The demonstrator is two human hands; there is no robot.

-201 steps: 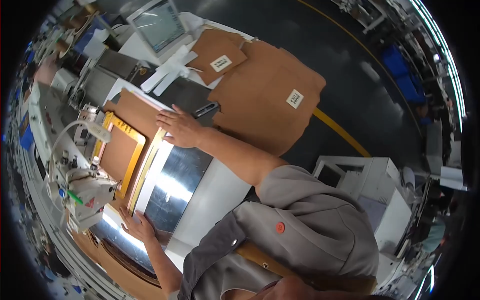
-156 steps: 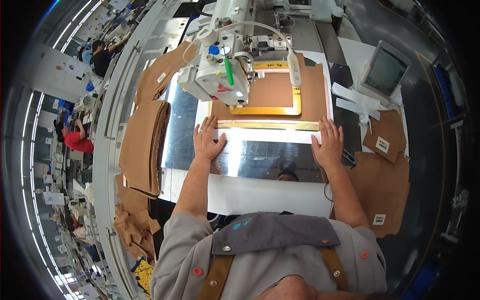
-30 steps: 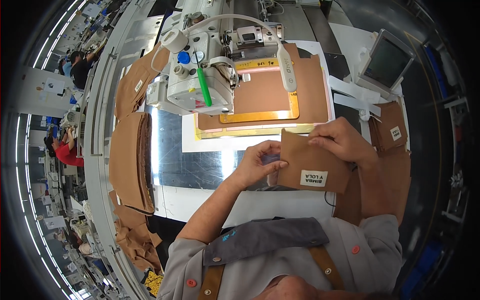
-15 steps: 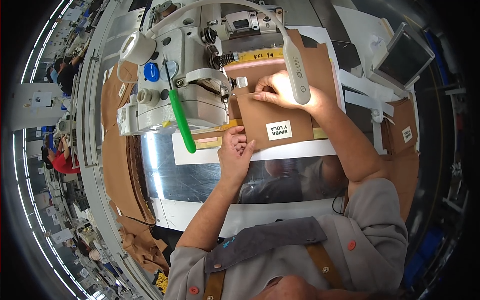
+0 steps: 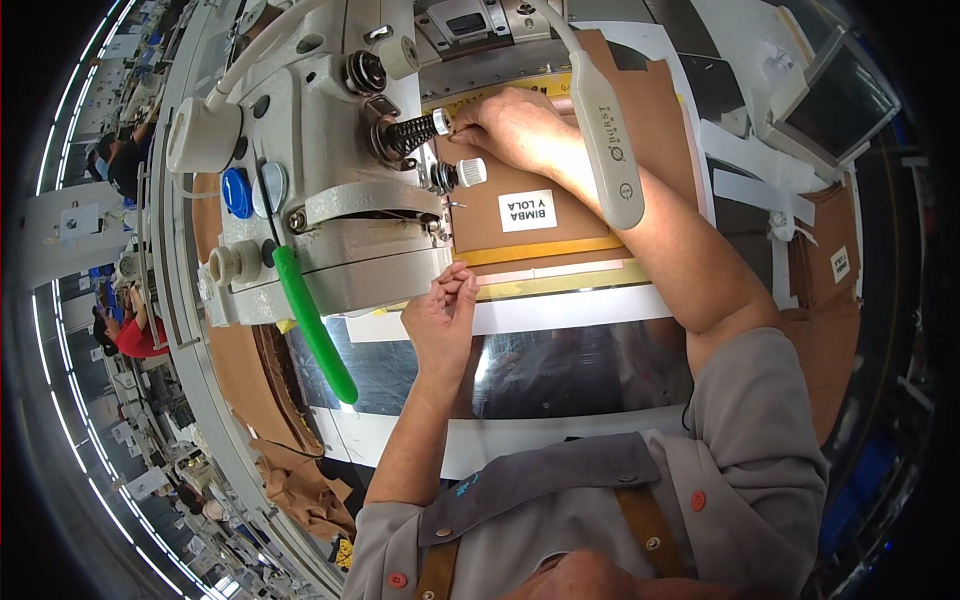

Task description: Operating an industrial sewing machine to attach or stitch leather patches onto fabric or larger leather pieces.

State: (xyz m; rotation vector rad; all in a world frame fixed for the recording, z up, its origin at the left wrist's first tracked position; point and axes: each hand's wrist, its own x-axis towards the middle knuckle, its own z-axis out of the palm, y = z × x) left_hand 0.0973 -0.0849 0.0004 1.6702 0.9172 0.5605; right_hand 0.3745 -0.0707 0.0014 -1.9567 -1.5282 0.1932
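A brown panel point(image 5: 590, 215) with a white printed label point(image 5: 528, 211) lies beside the head of the sewing machine point(image 5: 330, 160). My right hand point(image 5: 510, 128) reaches over it with fingers pinched at its far left part, close to the spring and knobs. What sits between those fingertips is partly hidden by the knobs. A yellow strip point(image 5: 540, 250) borders the panel's near edge. Just below the machine's near right corner, my left hand point(image 5: 438, 318) has its fingers curled together at the end of the pale yellow strips; anything within them is hidden.
A white lamp point(image 5: 612, 160) on a bent neck hangs above my right forearm. A green-handled tool point(image 5: 315, 325) is attached to the machine's front. Brown pieces point(image 5: 260, 385) are stacked at left, others point(image 5: 830, 265) at right. A screen point(image 5: 825, 105) stands far right.
The labelled panel has moved away from me and now lies flatter, baring the yellow strip. My right hand has gone farther and left; my left hand shifted slightly left and nearer. The view has shifted.
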